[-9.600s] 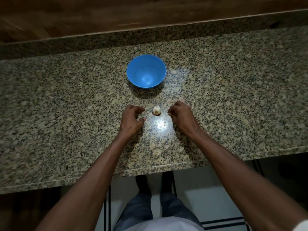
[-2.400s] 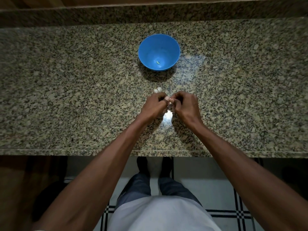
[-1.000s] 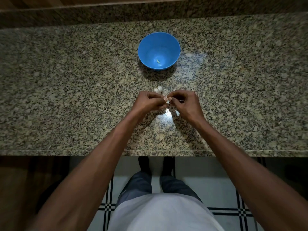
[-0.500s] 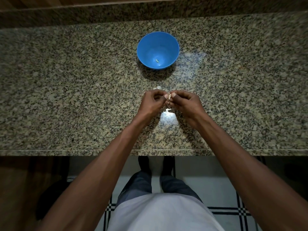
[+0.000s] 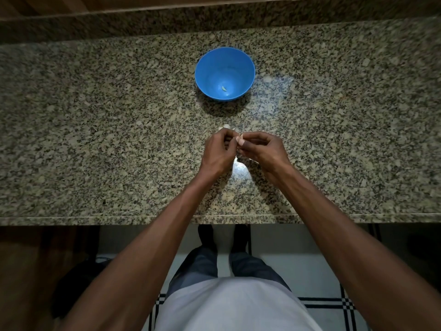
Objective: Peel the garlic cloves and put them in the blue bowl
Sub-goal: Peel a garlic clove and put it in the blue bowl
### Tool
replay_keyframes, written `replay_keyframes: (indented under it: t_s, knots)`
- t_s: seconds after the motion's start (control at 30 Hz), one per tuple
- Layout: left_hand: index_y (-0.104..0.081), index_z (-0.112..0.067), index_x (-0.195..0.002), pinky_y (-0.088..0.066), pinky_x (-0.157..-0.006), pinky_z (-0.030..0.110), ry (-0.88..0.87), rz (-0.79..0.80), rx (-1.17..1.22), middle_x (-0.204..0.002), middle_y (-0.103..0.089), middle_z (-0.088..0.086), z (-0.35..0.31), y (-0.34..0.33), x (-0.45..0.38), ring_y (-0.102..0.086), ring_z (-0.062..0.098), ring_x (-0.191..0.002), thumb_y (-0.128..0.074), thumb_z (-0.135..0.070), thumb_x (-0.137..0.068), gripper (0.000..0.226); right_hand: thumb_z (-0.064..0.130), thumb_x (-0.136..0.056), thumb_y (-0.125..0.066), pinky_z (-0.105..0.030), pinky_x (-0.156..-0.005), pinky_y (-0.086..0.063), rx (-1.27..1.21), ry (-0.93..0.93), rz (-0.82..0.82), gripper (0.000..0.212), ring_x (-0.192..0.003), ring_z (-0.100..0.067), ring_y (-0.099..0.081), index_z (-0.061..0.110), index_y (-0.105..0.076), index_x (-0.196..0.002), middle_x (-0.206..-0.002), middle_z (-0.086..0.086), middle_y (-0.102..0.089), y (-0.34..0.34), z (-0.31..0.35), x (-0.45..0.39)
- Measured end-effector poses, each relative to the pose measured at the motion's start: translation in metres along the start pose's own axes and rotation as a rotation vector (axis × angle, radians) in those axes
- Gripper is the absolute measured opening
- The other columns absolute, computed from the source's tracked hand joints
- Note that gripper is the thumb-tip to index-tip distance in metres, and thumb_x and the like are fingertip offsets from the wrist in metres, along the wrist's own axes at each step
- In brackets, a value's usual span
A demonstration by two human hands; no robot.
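The blue bowl [image 5: 202, 68] stands on the granite counter straight beyond my hands, with one pale peeled clove [image 5: 224, 88] lying in its bottom. My left hand [image 5: 218, 152] and my right hand [image 5: 263, 149] meet fingertip to fingertip over the counter, both with curled fingers pinching a small garlic clove [image 5: 240, 137] between them; most of it is hidden by the fingers. The rest of the garlic bulb [image 5: 226, 127] lies on the counter just behind my left hand's knuckles, partly covered.
The speckled granite counter [image 5: 95, 139] runs the full width, its front edge close to my body. A granite backsplash and wooden ledge [image 5: 143, 5] rise behind the bowl. A bright light glare [image 5: 239, 169] sits on the stone under my wrists.
Over the last second my hands stay together working at the clove, with only small finger shifts. Compared with 9.6 s ago, a peeled clove now lies in the bowl.
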State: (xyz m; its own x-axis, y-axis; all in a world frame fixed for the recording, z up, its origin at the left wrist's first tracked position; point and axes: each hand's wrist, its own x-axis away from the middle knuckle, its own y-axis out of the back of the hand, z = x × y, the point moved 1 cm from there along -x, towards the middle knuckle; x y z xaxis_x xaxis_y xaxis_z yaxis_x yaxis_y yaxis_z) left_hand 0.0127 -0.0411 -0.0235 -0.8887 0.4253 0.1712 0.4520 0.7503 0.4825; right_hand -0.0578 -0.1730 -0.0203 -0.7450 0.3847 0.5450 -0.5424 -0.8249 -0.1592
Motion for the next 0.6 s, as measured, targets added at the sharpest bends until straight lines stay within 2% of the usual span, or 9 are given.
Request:
replay_keyframes:
  t_s: [0.17, 0.27, 0.37, 0.43, 0.6]
  knots:
    - [-0.073, -0.008, -0.109, -0.061, -0.079, 0.024, 0.085, -0.022, 0.239, -0.098, -0.076, 0.000, 0.005, 0.009, 0.002, -0.074, 0.009, -0.091, -0.075, -0.018, -0.094, 0.017, 0.010, -0.089, -0.082, -0.039, -0.091, -0.063, 0.125, 0.040, 0.045, 0.021, -0.101, -0.028, -0.076, 0.003, -0.079, -0.109, -0.103, -0.012, -0.080, 0.004, -0.003, -0.003]
    - [-0.075, -0.007, -0.108, -0.061, -0.084, 0.027, 0.105, 0.010, 0.280, -0.101, -0.077, 0.001, 0.009, 0.012, 0.001, -0.074, 0.010, -0.096, -0.080, -0.017, -0.089, 0.022, 0.024, -0.090, -0.082, -0.036, -0.084, -0.064, 0.369, 0.149, 0.022, 0.021, -0.093, -0.017, -0.078, 0.013, -0.081, -0.108, -0.100, -0.003, -0.081, 0.002, -0.003, -0.003]
    - [-0.075, -0.006, -0.106, -0.062, -0.083, 0.029, 0.117, 0.017, 0.260, -0.097, -0.078, 0.003, 0.013, 0.014, 0.000, -0.075, 0.013, -0.093, -0.080, -0.018, -0.090, 0.020, 0.031, -0.090, -0.081, -0.032, -0.080, -0.065, 0.591, 0.279, 0.019, 0.027, -0.088, -0.011, -0.077, 0.013, -0.080, -0.110, -0.100, 0.000, -0.080, -0.001, 0.000, 0.001]
    - [-0.074, -0.005, -0.105, -0.063, -0.080, 0.031, 0.159, 0.017, 0.291, -0.094, -0.077, 0.005, 0.014, 0.014, 0.000, -0.076, 0.016, -0.088, -0.077, -0.019, -0.092, 0.019, 0.030, -0.090, -0.082, -0.030, -0.076, -0.064, 0.564, 0.306, -0.005, 0.027, -0.087, -0.013, -0.077, 0.010, -0.078, -0.107, -0.096, -0.001, -0.079, -0.004, 0.000, 0.003]
    - [-0.072, 0.003, -0.108, -0.060, -0.079, 0.030, 0.370, 0.023, 0.593, -0.087, -0.075, 0.007, 0.009, 0.014, 0.001, -0.071, 0.014, -0.079, -0.075, -0.011, -0.093, 0.021, 0.010, -0.092, -0.079, -0.034, -0.085, -0.064, 0.167, 0.126, 0.023, 0.022, -0.093, -0.024, -0.077, -0.001, -0.073, -0.109, -0.105, -0.016, -0.077, -0.006, -0.004, 0.004]
